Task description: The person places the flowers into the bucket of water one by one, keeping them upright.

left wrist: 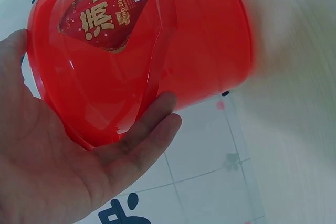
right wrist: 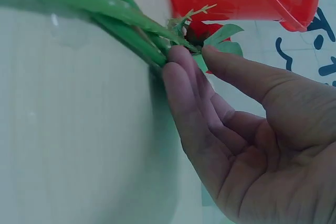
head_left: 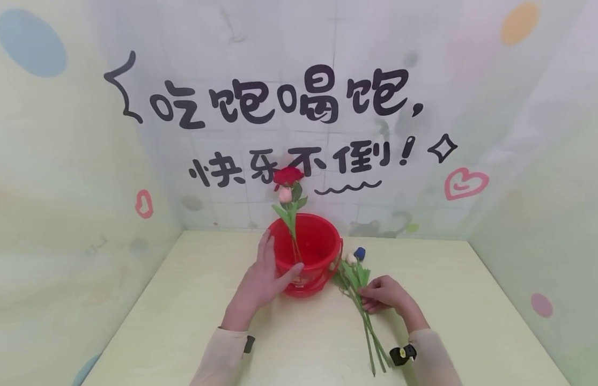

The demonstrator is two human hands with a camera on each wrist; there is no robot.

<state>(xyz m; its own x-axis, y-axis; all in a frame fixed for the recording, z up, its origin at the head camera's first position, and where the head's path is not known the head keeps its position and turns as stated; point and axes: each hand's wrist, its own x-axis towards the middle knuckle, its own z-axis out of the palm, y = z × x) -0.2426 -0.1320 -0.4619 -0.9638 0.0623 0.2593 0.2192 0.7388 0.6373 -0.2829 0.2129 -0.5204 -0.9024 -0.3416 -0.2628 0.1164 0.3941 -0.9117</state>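
Note:
A red bucket [head_left: 305, 279] stands upright near the back wall, with a label on its side. My left hand [head_left: 260, 284] holds it from the left, thumb at the front and fingers along its side, as the left wrist view shows. A red flower [head_left: 288, 176] and a pale pink flower [head_left: 285, 195] lean in the bucket, blooms above the rim. Right of it, several green flower stems [head_left: 368, 327] lie on the table, with a blue bud [head_left: 359, 253] and a cream bud [head_left: 351, 258] at the far end. My right hand [right wrist: 252, 124] pinches a stem among them between thumb and fingertips.
The pale wooden table [head_left: 159, 321] is enclosed by printed cloth walls at the back and sides. Large dark lettering [head_left: 279, 102] covers the back cloth. The bucket's handle [head_left: 340, 254] hangs down its right side, close to the lying flowers.

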